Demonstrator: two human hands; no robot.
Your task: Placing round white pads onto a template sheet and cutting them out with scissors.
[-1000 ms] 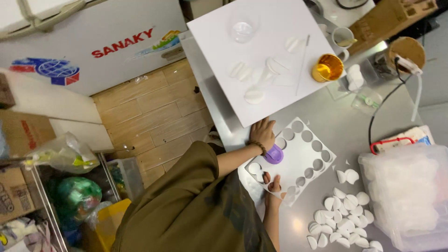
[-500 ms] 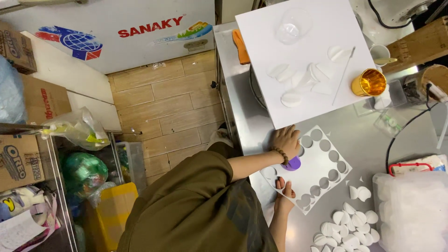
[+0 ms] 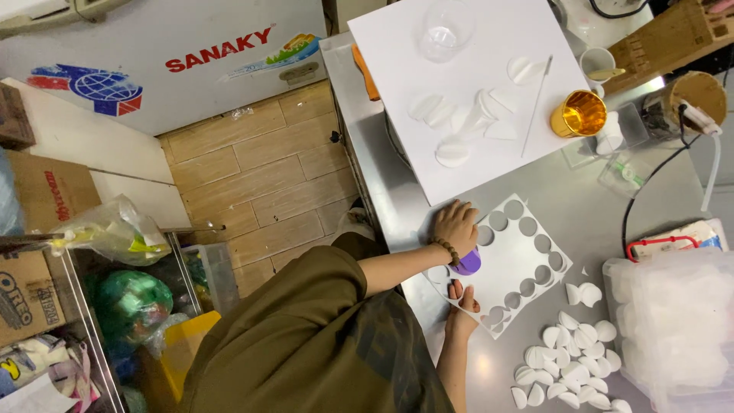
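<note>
Fingers of the left hand [image 3: 456, 226] curl over a purple cutter [image 3: 468, 262]; right hand [image 3: 463, 300] fingers press flat on the punched white sheet [image 3: 535, 264].

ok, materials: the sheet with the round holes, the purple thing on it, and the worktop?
White sheet: thin matte card or foam, cleanly punched round holes; which one is unclear. Purple tool: looks like glossy plastic, mostly hidden under the left hand. Worktop: brushed stainless steel, grey with soft reflections. Right hand presses the sheet.
</note>
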